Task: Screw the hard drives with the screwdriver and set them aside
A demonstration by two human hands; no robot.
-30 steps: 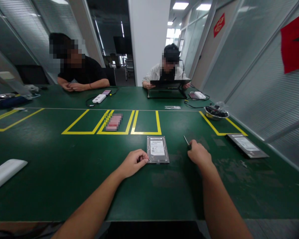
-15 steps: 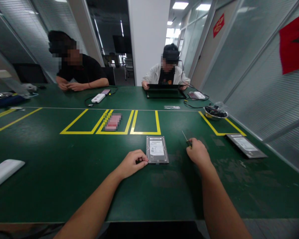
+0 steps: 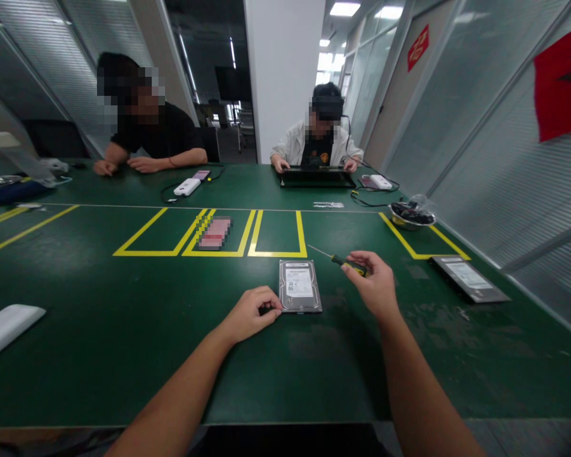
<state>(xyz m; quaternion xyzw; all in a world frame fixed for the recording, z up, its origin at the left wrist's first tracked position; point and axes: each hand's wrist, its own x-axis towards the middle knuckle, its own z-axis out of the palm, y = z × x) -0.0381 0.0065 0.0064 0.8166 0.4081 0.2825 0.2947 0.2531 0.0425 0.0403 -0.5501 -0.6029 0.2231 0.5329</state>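
A silver hard drive (image 3: 301, 287) with a white label lies flat on the green table (image 3: 137, 355) in front of me. My left hand (image 3: 257, 312) rests at its lower left corner, thumb and fingers closed on the drive's edge. To the right of the drive, my right hand (image 3: 372, 279) holds a yellow and black screwdriver (image 3: 356, 265) by its handle. The thin shaft points left and slightly up, above the drive's upper right corner and apart from it.
Another drive (image 3: 469, 279) lies at the right, near a bowl of dark parts (image 3: 413, 214). A white object (image 3: 9, 330) sits at the left. Across the table, one person holds a dark panel (image 3: 318, 176); another person (image 3: 157, 136) leans on the tabletop.
My right hand has turned the screwdriver so its shaft swings left, towards the drive. My left hand stays put. Across the table, the left person's hands have moved apart and the dark panel has tilted.
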